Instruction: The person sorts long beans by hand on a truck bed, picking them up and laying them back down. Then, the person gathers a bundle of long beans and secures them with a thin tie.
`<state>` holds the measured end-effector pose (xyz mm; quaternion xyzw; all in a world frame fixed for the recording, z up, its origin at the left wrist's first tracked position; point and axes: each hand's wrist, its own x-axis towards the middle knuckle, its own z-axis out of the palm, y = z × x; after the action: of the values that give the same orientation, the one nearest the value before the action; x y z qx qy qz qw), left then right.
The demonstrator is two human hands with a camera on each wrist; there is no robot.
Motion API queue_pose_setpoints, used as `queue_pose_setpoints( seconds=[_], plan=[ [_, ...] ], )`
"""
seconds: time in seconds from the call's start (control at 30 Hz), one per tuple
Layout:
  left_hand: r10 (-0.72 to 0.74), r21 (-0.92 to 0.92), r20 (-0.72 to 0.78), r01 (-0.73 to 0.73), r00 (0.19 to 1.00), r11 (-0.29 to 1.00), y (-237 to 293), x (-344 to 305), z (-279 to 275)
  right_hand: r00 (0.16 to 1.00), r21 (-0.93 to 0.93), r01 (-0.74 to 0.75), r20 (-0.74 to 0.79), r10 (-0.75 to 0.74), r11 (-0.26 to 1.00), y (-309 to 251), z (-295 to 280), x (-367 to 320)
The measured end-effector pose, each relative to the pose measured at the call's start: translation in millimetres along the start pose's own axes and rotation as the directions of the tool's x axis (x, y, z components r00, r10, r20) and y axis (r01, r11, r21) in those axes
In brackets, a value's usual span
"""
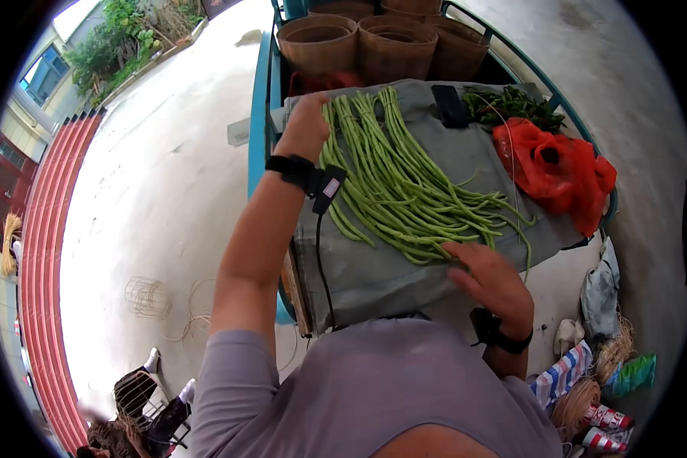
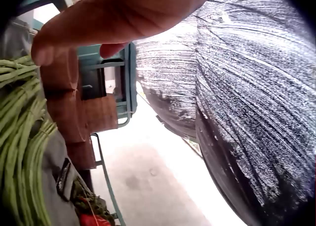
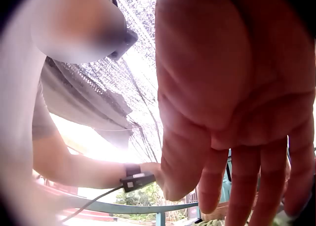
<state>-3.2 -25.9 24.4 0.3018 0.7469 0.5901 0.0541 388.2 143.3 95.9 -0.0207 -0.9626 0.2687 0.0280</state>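
Long green beans (image 1: 404, 183) lie in tied bundles on a grey cloth (image 1: 351, 282) over a cart bed. At the upper left end of the beans is the left hand (image 1: 307, 128), its fingers partly hidden in the head view; in the left wrist view the left hand (image 2: 118, 18) reaches the edge of the beans (image 2: 24, 127), and its grip cannot be made out. Beside the loose lower ends rests the right hand (image 1: 495, 281), fingers extended. The right wrist view shows the right hand (image 3: 237, 102) palm on, with its fingers straight and apart.
Brown pots (image 1: 317, 46) stand at the cart's far end. A black phone (image 1: 451, 106), dark green leafy vegetables (image 1: 515, 107) and a red mesh bag (image 1: 553, 164) lie right of the beans. Bags and coiled material (image 1: 576, 404) are on the ground at lower right. Another person sits at lower left.
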Motion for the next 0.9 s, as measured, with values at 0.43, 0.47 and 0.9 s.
queue_pose_setpoints(
  seconds=[0.43, 0.47, 0.9],
  plan=[
    [-0.169, 0.612, 0.257, -0.025, 0.951, 0.791, -56.5, -19.4, 24.6, 0.967, -0.142, -0.04, 0.245, 0.075, 0.989, 119.8, -41.1, 167.6],
    [-0.241, 0.576, 0.236, 0.064, 0.941, 0.815, -55.3, -19.5, 25.7, 0.975, 0.025, 0.004, 0.22, -0.009, 1.0, 138.4, -26.0, 184.2],
    [-0.776, -0.255, 0.334, 0.843, 0.536, 0.473, -60.3, -19.5, 45.3, 0.912, 0.022, -0.28, 0.318, 0.259, 0.96, 176.1, 64.8, 236.7]
  ],
)
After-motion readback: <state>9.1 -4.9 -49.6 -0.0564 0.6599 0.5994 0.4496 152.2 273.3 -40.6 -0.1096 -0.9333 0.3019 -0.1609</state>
